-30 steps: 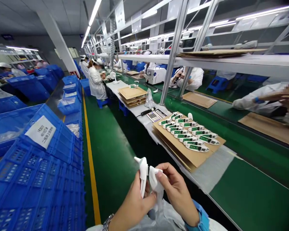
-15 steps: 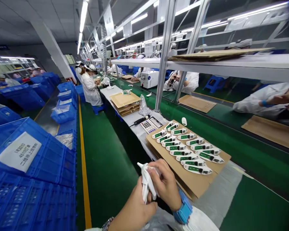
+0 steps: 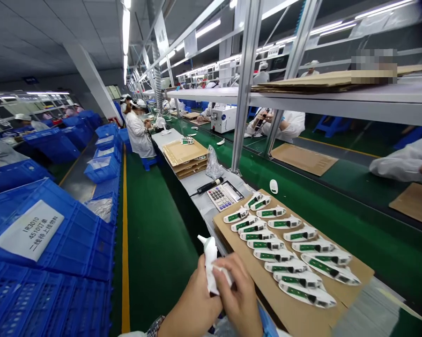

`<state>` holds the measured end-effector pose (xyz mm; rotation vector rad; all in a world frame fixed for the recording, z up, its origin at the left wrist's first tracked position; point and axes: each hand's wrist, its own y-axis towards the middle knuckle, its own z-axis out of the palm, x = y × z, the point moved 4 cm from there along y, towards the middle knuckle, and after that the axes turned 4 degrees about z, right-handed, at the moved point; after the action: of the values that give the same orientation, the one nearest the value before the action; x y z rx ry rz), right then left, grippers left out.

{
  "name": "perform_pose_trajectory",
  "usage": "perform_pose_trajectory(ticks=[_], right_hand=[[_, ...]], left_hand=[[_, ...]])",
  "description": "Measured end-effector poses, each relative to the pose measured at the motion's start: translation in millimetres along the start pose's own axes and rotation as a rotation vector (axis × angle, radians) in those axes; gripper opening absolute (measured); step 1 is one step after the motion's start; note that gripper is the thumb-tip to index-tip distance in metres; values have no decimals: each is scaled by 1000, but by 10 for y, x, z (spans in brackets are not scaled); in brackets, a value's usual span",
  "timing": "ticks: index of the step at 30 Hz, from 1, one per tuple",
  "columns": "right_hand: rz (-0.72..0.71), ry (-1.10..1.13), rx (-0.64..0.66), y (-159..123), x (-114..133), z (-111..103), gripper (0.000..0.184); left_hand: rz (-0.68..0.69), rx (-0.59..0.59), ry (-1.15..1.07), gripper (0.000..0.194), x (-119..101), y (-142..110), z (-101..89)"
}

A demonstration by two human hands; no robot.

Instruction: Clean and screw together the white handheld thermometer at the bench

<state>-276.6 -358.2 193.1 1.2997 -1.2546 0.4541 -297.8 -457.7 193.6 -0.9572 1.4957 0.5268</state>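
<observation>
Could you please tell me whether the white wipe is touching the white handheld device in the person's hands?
Touching. The head view shows the wipe pressed against the device by the right hand.

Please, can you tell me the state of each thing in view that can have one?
left hand: closed around the white handheld device
white handheld device: held upright, tip up
right hand: pressing a white cloth on the device
cardboard sheet: loaded with rows of white devices
calculator: lying flat
plastic bag: crumpled, standing
</observation>
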Motion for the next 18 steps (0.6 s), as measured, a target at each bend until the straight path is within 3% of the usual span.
perform_pose_trajectory(ticks=[2,6,8,12,14,18], right_hand=[[-14,9,35,53,-18,64,11],[24,21,-38,314,-142,185,9],[23,26,-30,397,-176,319,8],[-31,20,83,472,-168,730,11],[-12,36,97,620,-201,961,10],[246,224,40,1208,-391,1478,14]], left_hand=[[49,-5,-29,50,-42,47,-56],[-125,-54,144,60,68,114,-228],[-147,-85,167,63,137,170,-376],[31,-106,67,63,200,363,-800],[49,-102,65,64,229,458,-1058],[-13,-80,135,66,254,576,-1609]])
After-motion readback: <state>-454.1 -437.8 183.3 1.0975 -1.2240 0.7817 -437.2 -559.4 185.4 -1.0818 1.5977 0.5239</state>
